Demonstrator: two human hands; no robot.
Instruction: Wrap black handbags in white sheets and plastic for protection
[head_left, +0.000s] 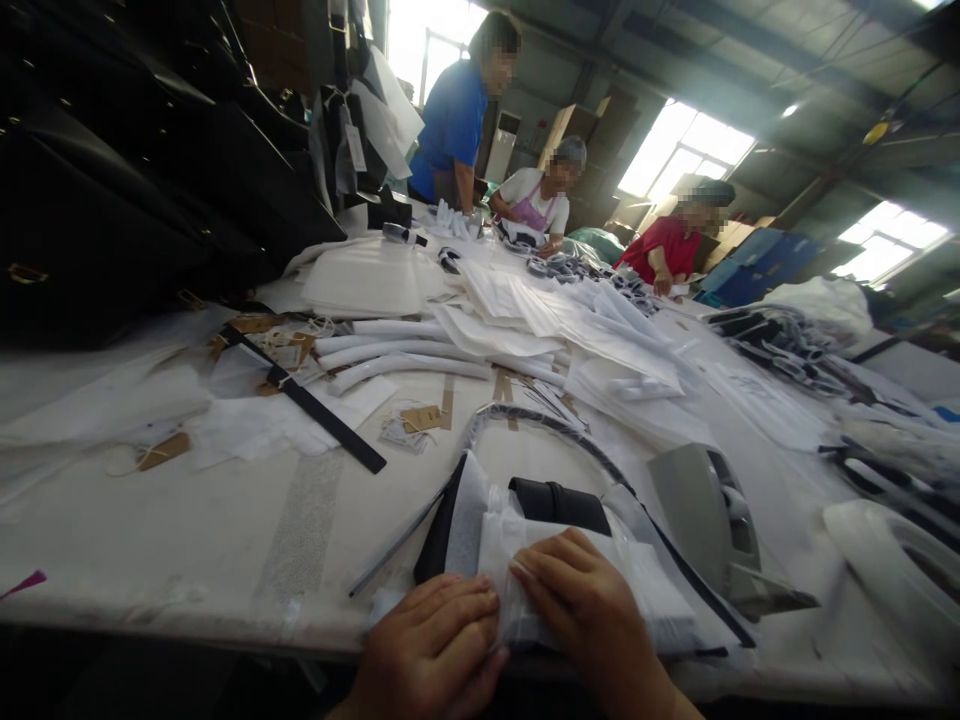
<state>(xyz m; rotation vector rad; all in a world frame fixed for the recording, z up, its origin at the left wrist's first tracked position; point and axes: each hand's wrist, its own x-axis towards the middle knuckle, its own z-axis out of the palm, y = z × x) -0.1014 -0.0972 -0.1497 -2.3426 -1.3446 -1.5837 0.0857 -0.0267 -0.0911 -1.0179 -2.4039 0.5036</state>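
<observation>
A black handbag (562,508) lies at the table's front edge, partly covered by white wrapping (501,535). Its long strap (536,412), in a clear sleeve, arches up behind it. My left hand (435,640) presses on the near left of the wrapping, fingers together and thumb tucked low. On the wrapping's front, my right hand (585,605) pinches a fold with thumb and fingertips. What lies under both palms is hidden. Just right of the bag stands a grey tape dispenser (694,510).
White paper sheets (540,310) and white padded tubes (405,360) lie across the table's middle. A black strap (315,410) and brown tags (421,418) are at left, beside stacked black bags (135,190). A roll (889,560) sits at right. Three people work at the far side.
</observation>
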